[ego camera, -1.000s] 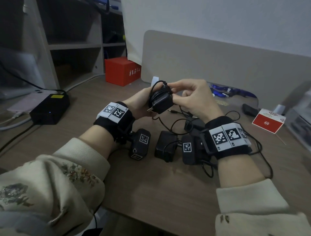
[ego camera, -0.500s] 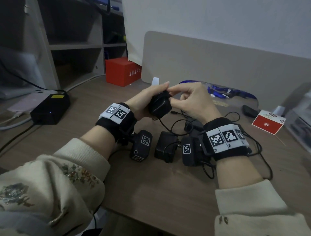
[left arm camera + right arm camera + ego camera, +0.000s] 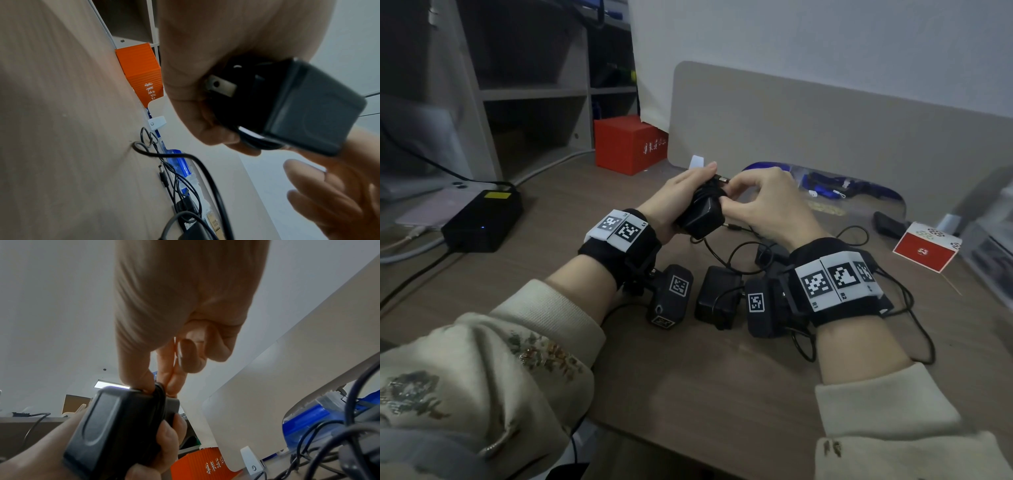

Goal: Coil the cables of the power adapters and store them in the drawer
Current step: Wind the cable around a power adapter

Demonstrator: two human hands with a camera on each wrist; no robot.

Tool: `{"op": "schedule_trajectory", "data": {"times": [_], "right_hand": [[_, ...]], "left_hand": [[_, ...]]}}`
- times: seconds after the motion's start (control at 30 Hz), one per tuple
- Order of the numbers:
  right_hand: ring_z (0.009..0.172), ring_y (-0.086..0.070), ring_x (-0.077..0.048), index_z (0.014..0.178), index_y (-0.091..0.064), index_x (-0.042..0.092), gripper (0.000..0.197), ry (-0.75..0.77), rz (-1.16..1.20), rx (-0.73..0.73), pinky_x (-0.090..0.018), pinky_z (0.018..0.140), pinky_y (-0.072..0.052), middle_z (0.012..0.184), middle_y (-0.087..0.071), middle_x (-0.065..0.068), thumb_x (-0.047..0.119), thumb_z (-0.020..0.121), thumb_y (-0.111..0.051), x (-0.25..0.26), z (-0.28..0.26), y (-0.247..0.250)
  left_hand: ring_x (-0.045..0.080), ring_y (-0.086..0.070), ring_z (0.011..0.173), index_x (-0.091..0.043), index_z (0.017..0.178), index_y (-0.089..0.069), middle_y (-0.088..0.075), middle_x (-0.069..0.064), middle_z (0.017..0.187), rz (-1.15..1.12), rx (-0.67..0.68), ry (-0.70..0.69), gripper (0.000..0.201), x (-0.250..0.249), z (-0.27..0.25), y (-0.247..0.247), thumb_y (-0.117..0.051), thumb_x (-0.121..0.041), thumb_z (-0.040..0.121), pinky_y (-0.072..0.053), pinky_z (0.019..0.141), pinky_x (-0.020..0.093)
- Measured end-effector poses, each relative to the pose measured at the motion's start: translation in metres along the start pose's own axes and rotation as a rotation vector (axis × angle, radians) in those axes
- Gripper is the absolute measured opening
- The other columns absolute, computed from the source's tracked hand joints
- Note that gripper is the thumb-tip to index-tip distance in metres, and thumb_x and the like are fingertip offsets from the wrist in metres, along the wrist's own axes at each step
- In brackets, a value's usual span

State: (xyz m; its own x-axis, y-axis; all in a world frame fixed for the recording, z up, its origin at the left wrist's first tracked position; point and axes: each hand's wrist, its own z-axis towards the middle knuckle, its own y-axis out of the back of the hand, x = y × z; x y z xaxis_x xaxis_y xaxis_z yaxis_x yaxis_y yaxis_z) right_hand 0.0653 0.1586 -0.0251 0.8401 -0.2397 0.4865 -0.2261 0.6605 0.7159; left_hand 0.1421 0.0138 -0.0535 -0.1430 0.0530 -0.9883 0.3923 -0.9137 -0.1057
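Note:
My left hand [image 3: 681, 195] grips a black power adapter [image 3: 702, 216] above the desk, its cable wound round the body. The adapter [image 3: 304, 105] shows a metal prong against my palm in the left wrist view. My right hand [image 3: 760, 198] pinches the wound cable [image 3: 159, 391] at the top of the adapter [image 3: 115, 426], where the metal barrel plug [image 3: 722, 178] sticks out between the two hands. A second black adapter [image 3: 717, 296] lies on the desk below, with loose cable [image 3: 743, 255] around it. No drawer is in view.
A black power brick [image 3: 482, 219] sits at the left, a red box [image 3: 628, 144] at the back, a red-and-white box [image 3: 924, 246] at the right. A beige divider panel [image 3: 825, 120] stands behind, with blue items [image 3: 825, 183] under it. Loose cables [image 3: 914, 329] trail right.
The loose loop of cable seen a second ago is now wound tight on the adapter. My right hand has shifted to the top, pinching by the plug end.

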Motion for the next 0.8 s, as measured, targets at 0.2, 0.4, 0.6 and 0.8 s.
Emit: {"op": "schedule_trajectory", "data": {"times": [0.2,0.4,0.6,0.8], "right_hand": [[0.073,-0.066,-0.018,0.072,-0.063,0.02,0.008,-0.072,0.092,0.07,-0.043,0.078,-0.057,0.072,-0.065,0.004,0.019,0.077,-0.069,0.0053,-0.002,-0.0021],[0.074,-0.061,-0.026,0.078,-0.066,0.003,0.013,-0.115,0.214,0.121,-0.05,0.083,-0.053,0.075,-0.064,-0.009,0.016,0.075,-0.067,0.0028,-0.0038,-0.0037],[0.061,-0.053,-0.019,0.074,-0.062,0.007,0.006,-0.15,0.317,0.154,-0.033,0.062,-0.049,0.067,-0.058,-0.007,0.007,0.08,-0.064,0.0042,-0.0064,-0.0033],[0.05,-0.049,-0.006,0.089,-0.064,-0.003,0.012,-0.187,0.267,0.217,-0.017,0.051,-0.042,0.06,-0.055,0.0,0.003,0.079,-0.063,0.002,-0.007,-0.0046]], "left_hand": [[0.019,-0.063,0.073,-0.013,0.1,-0.062,-0.064,0.01,0.089,-0.04,0.011,-0.01,0.028,0.0019,0.002,-0.004,-0.051,-0.039,0.1,-0.052,0.08,0.037],[0.014,-0.063,0.057,-0.015,0.094,-0.062,-0.064,0.003,0.073,-0.036,0.039,0.021,0.028,-0.0021,-0.0039,-0.0089,-0.048,-0.038,0.102,-0.049,0.047,0.021],[0.015,-0.061,0.055,-0.018,0.095,-0.061,-0.064,0.001,0.066,0.001,0.048,0.094,0.028,-0.0034,-0.0061,-0.0072,-0.049,-0.044,0.099,-0.046,0.044,0.02],[0.017,-0.062,0.059,-0.019,0.094,-0.061,-0.065,0.002,0.072,0.052,-0.016,0.099,0.024,-0.0013,-0.0029,-0.0076,-0.053,-0.041,0.098,-0.049,0.052,0.024]]}}
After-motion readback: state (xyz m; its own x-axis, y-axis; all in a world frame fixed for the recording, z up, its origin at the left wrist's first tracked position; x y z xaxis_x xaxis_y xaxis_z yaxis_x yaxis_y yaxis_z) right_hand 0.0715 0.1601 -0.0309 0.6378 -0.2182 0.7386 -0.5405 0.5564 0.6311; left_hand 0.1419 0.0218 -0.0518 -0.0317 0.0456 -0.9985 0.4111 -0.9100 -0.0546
